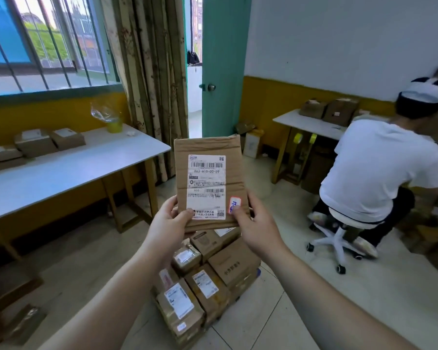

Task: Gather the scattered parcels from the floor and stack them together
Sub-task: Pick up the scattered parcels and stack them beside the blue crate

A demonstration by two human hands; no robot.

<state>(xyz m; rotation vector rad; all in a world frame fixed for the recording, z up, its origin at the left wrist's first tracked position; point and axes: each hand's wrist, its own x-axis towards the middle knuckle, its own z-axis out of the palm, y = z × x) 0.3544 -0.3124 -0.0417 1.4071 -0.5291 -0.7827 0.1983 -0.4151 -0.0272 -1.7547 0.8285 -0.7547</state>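
Parcels are at issue here, and one flat brown parcel [209,180] is held upright in the air, its white shipping label [206,186] facing the camera. It is pinched along its lower edge from both sides: the left hand [168,223] at the lower left corner, the right hand [254,222] at the lower right, thumbs pressed on the front face and the fingers wrapped behind. Directly below the grip, a stack of parcels [202,281] is already built on the tiled floor [276,322], several layers deep and somewhat uneven. The step in hand is judged to be the placing of this parcel on that stack. It would best be tipped flat, lowered squarely over the broadest top surface, and released only once its weight is borne evenly, since the pile looks ragged. Left of the grip a tabletop [68,170] carries more boxes; to the right, a seated person [382,173] is turned away.
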